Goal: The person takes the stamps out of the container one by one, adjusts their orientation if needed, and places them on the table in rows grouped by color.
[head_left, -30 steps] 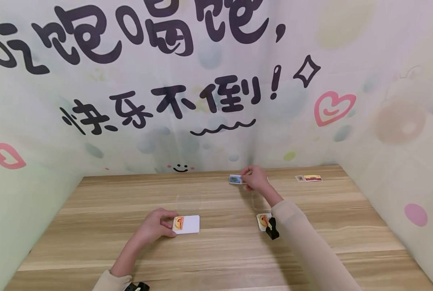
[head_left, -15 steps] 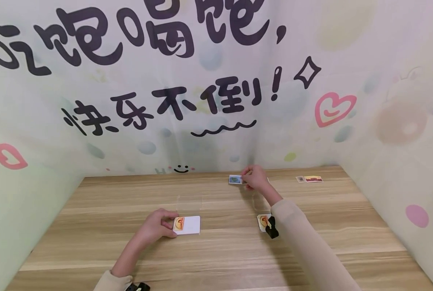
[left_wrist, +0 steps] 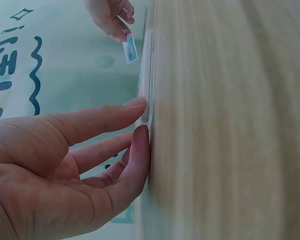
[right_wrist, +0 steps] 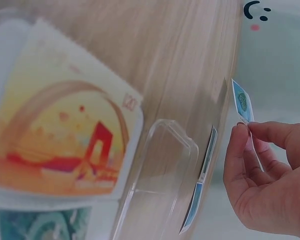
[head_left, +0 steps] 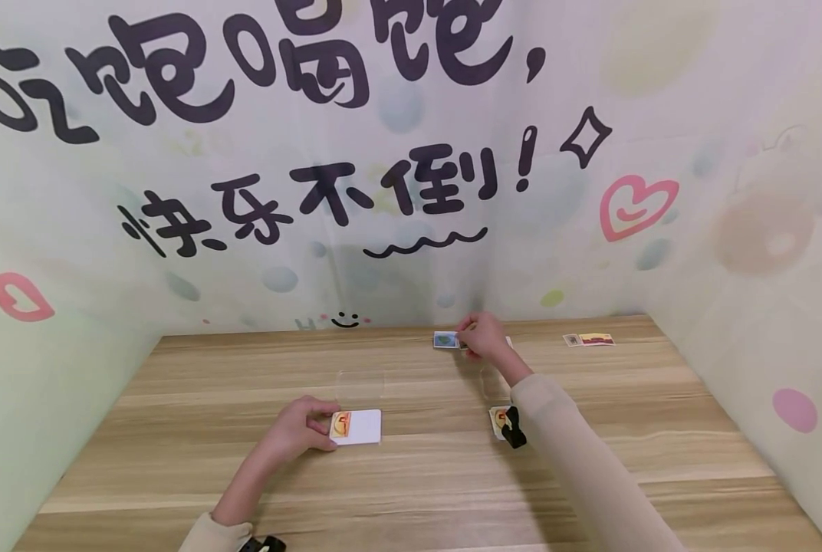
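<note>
My right hand (head_left: 485,337) pinches a small stamp with a blue and green picture (right_wrist: 242,100) between thumb and fingers, above the far side of the table. Below it lie more stamps (right_wrist: 206,159), partly hidden by the hand in the head view. My left hand (head_left: 304,425) holds the left edge of a flat white case (head_left: 364,426), thumb and fingers at its sides. On that case sits an orange stamp (head_left: 340,424). The left wrist view shows the fingertips at the clear edge (left_wrist: 146,90), close to the table.
A second case with an orange arch stamp (right_wrist: 65,135) and a teal one (right_wrist: 45,225) lies beneath the right forearm. Clear plastic lids (head_left: 360,387) rest behind both cases. Further right are two stamps (head_left: 593,339). A printed cloth wall (head_left: 411,284) rises behind the table.
My right hand, with the blue stamp, has shifted slightly left along the far side of the table. The left hand stays at the case.
</note>
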Demonstrator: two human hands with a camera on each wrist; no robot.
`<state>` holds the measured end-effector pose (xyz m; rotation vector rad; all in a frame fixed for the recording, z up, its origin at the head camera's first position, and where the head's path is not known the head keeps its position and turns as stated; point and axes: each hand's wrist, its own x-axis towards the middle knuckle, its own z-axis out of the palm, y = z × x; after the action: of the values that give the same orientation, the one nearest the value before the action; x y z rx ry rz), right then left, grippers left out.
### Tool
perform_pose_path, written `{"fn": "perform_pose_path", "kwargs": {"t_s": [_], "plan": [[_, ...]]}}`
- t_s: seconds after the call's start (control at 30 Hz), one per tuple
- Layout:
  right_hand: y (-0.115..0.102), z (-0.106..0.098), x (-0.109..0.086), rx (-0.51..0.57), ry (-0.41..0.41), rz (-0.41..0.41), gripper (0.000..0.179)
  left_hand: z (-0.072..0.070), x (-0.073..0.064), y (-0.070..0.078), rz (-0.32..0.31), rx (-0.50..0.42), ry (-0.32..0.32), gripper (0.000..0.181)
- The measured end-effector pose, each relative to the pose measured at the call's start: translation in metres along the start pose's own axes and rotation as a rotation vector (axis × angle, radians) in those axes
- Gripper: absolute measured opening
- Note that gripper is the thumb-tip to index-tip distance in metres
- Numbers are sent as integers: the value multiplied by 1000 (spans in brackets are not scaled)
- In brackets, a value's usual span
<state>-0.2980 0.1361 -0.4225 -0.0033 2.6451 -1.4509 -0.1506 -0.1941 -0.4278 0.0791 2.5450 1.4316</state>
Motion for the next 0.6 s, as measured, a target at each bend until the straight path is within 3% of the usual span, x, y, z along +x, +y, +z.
{"fn": "perform_pose_path", "kwargs": {"t_s": [0.6], "plan": [[2, 1, 3, -2, 12, 13, 7, 0, 1, 0, 0, 3, -2, 55]]}}
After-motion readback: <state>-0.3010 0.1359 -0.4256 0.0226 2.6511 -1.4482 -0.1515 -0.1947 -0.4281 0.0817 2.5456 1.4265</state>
